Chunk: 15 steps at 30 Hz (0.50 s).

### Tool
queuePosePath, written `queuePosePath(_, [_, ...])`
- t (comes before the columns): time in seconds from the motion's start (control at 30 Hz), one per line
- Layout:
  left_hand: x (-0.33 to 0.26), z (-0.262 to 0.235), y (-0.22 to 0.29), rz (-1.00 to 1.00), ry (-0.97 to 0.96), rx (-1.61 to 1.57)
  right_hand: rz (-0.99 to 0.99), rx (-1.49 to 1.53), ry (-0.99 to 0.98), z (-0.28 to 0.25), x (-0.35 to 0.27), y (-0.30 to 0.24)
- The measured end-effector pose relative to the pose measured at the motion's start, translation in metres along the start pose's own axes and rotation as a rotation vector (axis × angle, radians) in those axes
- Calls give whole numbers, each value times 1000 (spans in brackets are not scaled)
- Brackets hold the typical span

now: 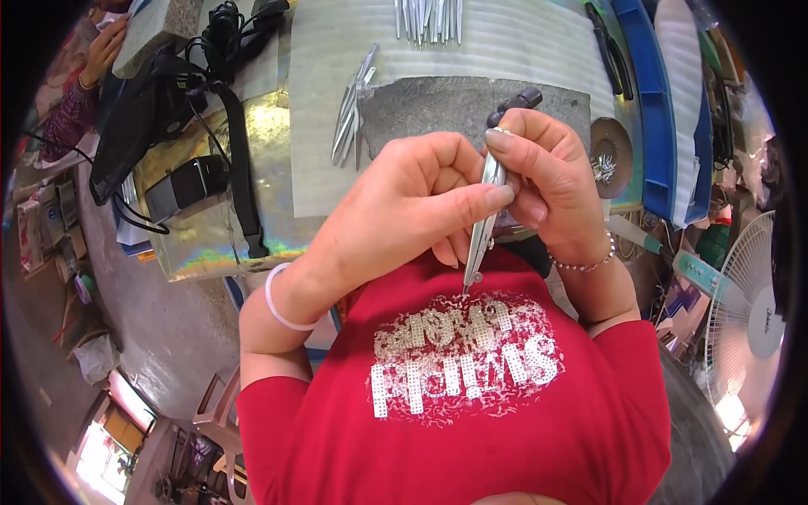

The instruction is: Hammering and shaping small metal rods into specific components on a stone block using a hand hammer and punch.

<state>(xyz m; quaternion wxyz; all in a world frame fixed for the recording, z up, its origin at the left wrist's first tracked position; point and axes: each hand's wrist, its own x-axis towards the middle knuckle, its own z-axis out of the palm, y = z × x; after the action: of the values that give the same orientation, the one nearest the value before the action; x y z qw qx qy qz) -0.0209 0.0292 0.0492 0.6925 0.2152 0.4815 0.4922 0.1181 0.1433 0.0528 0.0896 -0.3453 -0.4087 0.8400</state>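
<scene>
My left hand is closed, its thumb and fingers gripping a slim, pointed silver metal tool. The tool slants downward in front of my red shirt, with its narrow tip at the lower end. At its upper end my right hand is closed too, thumb and forefinger pinched together. A tiny bright bit shows at that pinch, too small to name. Just beyond the hands lies a dark grey slab, partly covered by them. A black rounded tool head rests on it, the rest of it hidden behind my right hand.
Slim silver pieces lie in piles left of the slab and at the far edge. Right stand a round dish with small silver pins, black-handled pliers and a blue tray. Left are a black strap and another person's hand.
</scene>
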Motion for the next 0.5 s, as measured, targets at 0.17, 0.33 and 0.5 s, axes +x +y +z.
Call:
queuePosePath(0.17, [1,5,7,-28,-31,106,-77,7,88,-3,-10,11])
queuePosePath(0.33, [3,13,14,-23,-127,219,-164,51,133,-5,-28,19])
queuePosePath(0.5, [9,18,17,-63,-176,246,-188,137,152,-11,-34,23])
